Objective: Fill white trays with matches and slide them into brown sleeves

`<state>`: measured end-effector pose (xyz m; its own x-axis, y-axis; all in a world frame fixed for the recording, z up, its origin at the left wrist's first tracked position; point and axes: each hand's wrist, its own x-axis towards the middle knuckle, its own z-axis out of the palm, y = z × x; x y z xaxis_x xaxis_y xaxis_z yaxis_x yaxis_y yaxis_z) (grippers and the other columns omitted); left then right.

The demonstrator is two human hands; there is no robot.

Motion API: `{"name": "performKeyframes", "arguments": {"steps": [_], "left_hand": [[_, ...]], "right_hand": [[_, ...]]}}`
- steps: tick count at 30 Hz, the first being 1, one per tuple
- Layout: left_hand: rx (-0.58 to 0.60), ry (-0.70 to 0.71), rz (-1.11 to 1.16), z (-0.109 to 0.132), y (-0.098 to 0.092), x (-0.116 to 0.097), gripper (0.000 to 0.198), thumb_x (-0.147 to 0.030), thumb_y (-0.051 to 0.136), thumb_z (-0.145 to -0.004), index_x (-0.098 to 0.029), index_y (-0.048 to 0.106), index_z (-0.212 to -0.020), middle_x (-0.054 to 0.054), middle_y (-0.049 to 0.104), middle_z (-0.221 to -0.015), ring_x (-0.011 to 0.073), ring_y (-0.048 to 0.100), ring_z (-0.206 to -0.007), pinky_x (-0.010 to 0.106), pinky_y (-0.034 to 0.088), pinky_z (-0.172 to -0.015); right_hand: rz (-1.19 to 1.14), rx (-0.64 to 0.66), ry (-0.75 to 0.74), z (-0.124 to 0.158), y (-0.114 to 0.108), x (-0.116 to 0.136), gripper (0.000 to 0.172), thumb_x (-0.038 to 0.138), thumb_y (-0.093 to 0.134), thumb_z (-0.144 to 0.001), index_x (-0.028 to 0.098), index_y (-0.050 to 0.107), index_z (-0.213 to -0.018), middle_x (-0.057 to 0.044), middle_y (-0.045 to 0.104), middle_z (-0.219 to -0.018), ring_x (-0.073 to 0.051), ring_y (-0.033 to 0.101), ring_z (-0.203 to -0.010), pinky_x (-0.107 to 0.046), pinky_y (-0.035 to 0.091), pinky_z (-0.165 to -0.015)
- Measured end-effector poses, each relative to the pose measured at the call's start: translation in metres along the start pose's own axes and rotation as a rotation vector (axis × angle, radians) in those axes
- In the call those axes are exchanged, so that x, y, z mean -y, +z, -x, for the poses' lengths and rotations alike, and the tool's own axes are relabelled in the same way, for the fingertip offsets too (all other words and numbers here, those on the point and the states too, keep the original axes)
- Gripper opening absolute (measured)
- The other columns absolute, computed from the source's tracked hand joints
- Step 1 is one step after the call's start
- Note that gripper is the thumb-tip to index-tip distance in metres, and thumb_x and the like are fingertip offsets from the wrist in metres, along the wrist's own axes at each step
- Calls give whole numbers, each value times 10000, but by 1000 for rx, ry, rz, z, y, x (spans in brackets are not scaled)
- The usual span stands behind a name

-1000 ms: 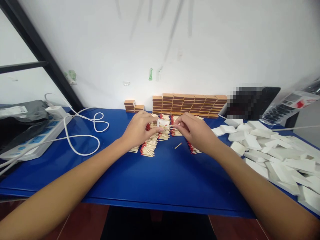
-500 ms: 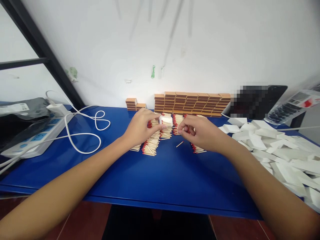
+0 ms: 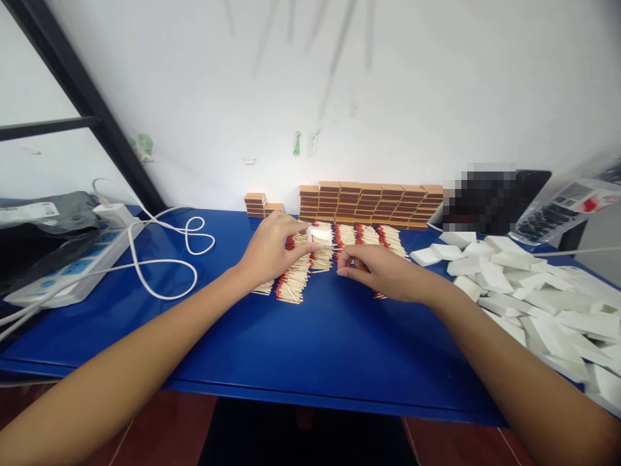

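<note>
My left hand (image 3: 275,249) pinches a small white matchbox tray (image 3: 320,237) between thumb and fingers, above the rows of matches. Red-headed matches (image 3: 292,285) lie in bundled rows under and beside this hand. My right hand (image 3: 373,268) is just right of the tray, low over the blue table (image 3: 310,343), with thumb and fingertips closed together. Whatever is between those fingertips is hidden. More match rows (image 3: 367,234) lie behind the right hand, and a few red heads show below it.
Stacked brown matchboxes (image 3: 371,202) line the wall, with a smaller stack (image 3: 255,204) to their left. A heap of white trays (image 3: 533,285) covers the right side, near a dark phone-like device (image 3: 531,200). At left are a power strip (image 3: 82,265) and a looping white cable (image 3: 160,296).
My right hand has moved slightly left and down, over the spot where a loose match lay; that match no longer shows. My left hand still holds the tray in about the same place.
</note>
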<state>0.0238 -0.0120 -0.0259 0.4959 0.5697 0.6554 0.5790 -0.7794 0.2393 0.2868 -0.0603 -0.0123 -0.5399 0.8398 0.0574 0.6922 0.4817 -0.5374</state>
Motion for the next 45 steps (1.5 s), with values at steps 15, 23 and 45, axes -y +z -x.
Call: {"name": "performKeyframes", "arguments": {"steps": [15,23,45], "left_hand": [[-6,2,5,-1,-2,0,395,-569,731,-958,-205,798,-1094,90,791,-1045,278,669,-997,443,522,-932],[-2,5,-6,1,-1,0,396,-569,723,-964,-209,786,-1116,88,778,-1026,275,663,-1002,445,525,-939],[24,0,-24,1,0,1,365,-544,708,-984,-217,782,-1127,76,774,-985,278,644,-996,441,514,-921]], "right_hand": [[-310,-165,33,-12,21,1,263,463,749,-896,202,777,-890,-29,745,-789,-174,624,-717,-312,473,-672],[-23,-82,-40,-10,18,1,129,259,651,-922,212,758,-866,-29,718,-805,-151,539,-649,-288,407,-617],[39,-130,-125,-14,35,-7,88,208,614,-973,223,696,-1003,-19,657,-849,-171,563,-745,-295,427,-698]]}}
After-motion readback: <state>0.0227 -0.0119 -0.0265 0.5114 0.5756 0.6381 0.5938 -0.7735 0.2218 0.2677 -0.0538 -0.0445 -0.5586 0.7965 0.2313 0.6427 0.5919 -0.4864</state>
